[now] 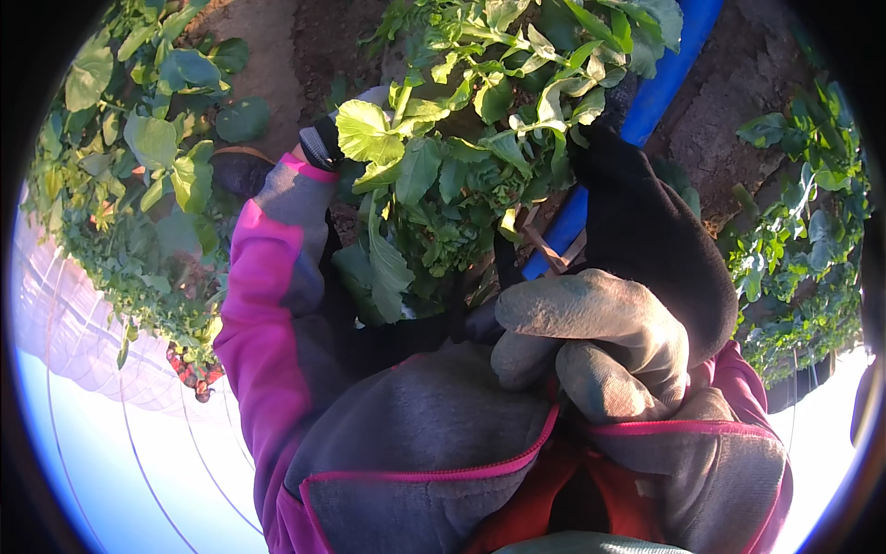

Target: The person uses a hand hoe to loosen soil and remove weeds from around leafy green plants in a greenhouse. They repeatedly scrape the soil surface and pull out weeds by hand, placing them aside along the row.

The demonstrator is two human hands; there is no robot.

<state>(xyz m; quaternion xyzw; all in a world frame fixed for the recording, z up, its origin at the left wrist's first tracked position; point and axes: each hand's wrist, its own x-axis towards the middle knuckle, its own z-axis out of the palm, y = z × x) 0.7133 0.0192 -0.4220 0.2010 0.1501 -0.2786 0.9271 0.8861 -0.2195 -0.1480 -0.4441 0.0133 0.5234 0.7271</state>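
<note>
Beyond my left sleeve, my left hand (pixel 374 96) reaches in behind a large leafy green plant (pixel 422 170). Only part of its pale glove shows, and leaves hide the fingers, so its grip is unclear. Close to my chest is my right hand (pixel 602 339), in a soiled pale fabric glove. Its fingers are bent and point left, in front of the open grey jacket (pixel 429 415) with pink zip edging. Whether they pinch anything cannot be made out. The plant's broad, sunlit leaves spread between my arms, above the soil.
A blue tube-like strip (pixel 668 76) runs diagonally past my black-trousered knee (pixel 664 242). Beside it is a small brown frame (pixel 547 246). Leafy rows grow at left (pixel 152 145) and right (pixel 817 235). A dark shoe (pixel 239 173) rests at left. Translucent greenhouse film (pixel 90 332) curves behind.
</note>
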